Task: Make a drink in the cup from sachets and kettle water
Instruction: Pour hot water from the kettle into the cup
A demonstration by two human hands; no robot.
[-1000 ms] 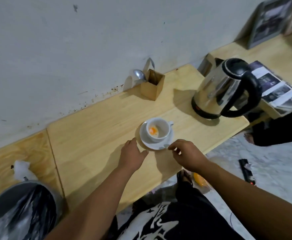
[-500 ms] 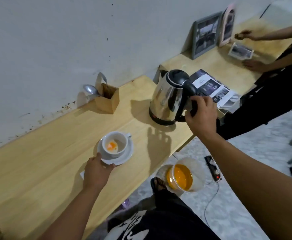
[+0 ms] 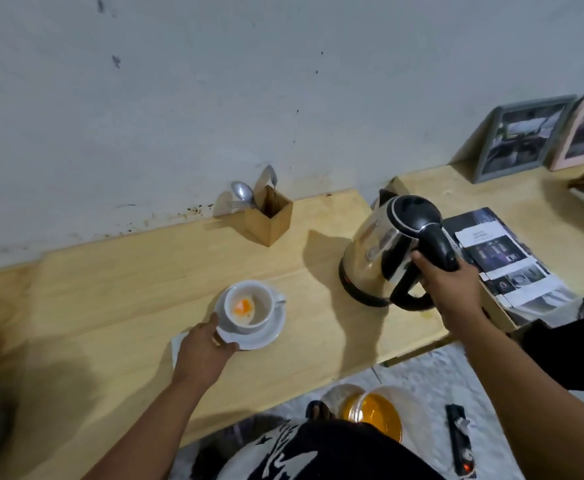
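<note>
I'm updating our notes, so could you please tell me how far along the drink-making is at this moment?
Done: orange and white powder already sits in the cup, which stands on its saucer. In hand: the left hand steadies the saucer while the right hand grips the kettle handle; the kettle looks tilted at its base. Left: pouring the water, as the cup shows no liquid, then probably stirring.

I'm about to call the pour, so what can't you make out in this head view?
- Water level in the kettle: hidden by its closed lid and metal wall.
- Whether the kettle has left the table: unclear.
- White slip beside the saucer: mostly covered by the left hand.
- Right hand fingers: wrapped behind the handle.
</note>
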